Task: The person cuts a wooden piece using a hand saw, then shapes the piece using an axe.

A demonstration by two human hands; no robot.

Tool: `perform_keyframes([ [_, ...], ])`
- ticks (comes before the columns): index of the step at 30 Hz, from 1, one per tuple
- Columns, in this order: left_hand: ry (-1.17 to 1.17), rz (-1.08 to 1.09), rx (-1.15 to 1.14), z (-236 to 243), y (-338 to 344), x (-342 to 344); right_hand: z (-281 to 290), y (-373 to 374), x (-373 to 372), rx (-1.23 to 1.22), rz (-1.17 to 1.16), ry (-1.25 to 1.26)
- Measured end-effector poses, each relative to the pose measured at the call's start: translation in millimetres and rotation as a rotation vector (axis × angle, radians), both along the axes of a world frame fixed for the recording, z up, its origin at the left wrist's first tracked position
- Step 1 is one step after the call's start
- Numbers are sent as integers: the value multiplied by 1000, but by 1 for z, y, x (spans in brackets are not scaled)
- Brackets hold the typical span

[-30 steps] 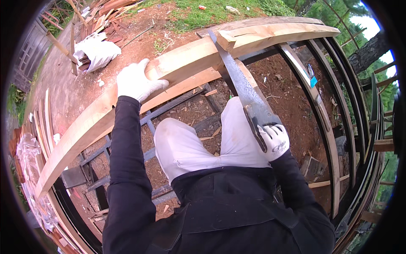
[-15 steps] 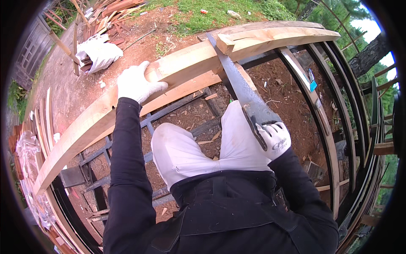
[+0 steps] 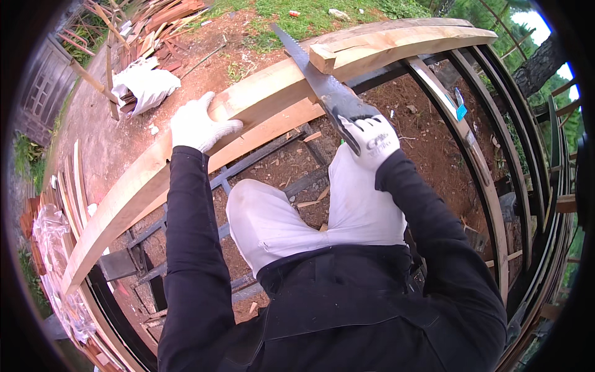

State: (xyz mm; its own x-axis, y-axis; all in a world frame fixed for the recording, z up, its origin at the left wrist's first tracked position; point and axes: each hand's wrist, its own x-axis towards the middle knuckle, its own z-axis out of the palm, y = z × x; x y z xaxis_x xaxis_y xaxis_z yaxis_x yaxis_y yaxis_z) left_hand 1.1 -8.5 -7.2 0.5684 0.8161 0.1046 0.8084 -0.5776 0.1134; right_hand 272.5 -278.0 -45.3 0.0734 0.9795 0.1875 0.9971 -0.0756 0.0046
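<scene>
A long pale timber beam (image 3: 273, 92) crosses in front of me, looking curved in the fisheye view. My left hand (image 3: 199, 124), in a white glove, grips the beam's near edge left of the middle. In my right hand (image 3: 367, 137), also gloved, is the handle of a hand saw (image 3: 315, 75). The saw's blade lies across the beam, its tip sticking out past the far side. Just right of the blade, a small wood block (image 3: 322, 58) sits on the beam.
Dark metal bars (image 3: 496, 118) run along the right, with a teal-labelled item (image 3: 460, 111) on one. Scrap boards (image 3: 173, 22) and a white sack (image 3: 144, 87) lie on the ground at far left. Plastic-wrapped wood (image 3: 56, 260) is at near left. A tree trunk (image 3: 545, 73) stands at far right.
My right hand has pushed the saw forward and to the left, so more of the blade reaches past the beam's far side. My left hand keeps its place on the beam.
</scene>
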Motion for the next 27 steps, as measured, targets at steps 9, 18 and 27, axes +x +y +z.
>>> perform_keyframes([
  [9, 16, -29, 36, 5, 2, 6, -14, -92, 1, 73, 74, -35],
  [18, -2, -20, 20, -2, 3, -17, 5, -49, -10, 2, -50, 10],
  [27, 4, -39, 67, 3, -2, 3, 26, -95, 19, 773, -335, 271],
])
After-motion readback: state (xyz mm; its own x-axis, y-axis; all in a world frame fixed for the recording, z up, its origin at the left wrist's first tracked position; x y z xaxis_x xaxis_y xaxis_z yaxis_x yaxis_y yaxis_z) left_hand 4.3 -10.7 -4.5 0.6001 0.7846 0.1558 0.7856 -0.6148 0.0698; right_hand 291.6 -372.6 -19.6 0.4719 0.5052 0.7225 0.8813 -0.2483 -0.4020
